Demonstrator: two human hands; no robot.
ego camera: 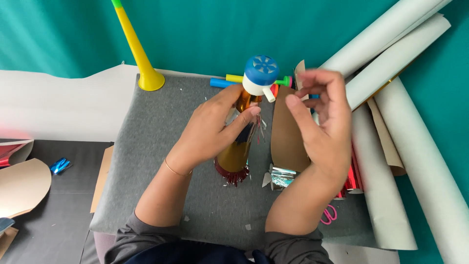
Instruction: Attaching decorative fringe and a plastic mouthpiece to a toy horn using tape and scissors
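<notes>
My left hand (215, 129) wraps around a party horn (239, 151) with a shiny gold cone body and red tinsel fringe at its wide end. The horn's mouthpiece, a blue and white plastic cap (260, 74), points away from me. My right hand (320, 115) hovers just right of the cap with fingers curled and apart, touching nothing I can make out. Beneath the right hand lies a brown card piece (286, 139) with silver fringe (279, 177) at its near end.
All this rests on a grey felt mat (161, 146). A yellow plastic horn (139, 56) stands at the back left. Coloured tubes (227, 80) lie behind the cap. White paper rolls (391, 146) lie at the right, pink scissors (329, 215) near them. Card scraps (22, 183) sit at the left.
</notes>
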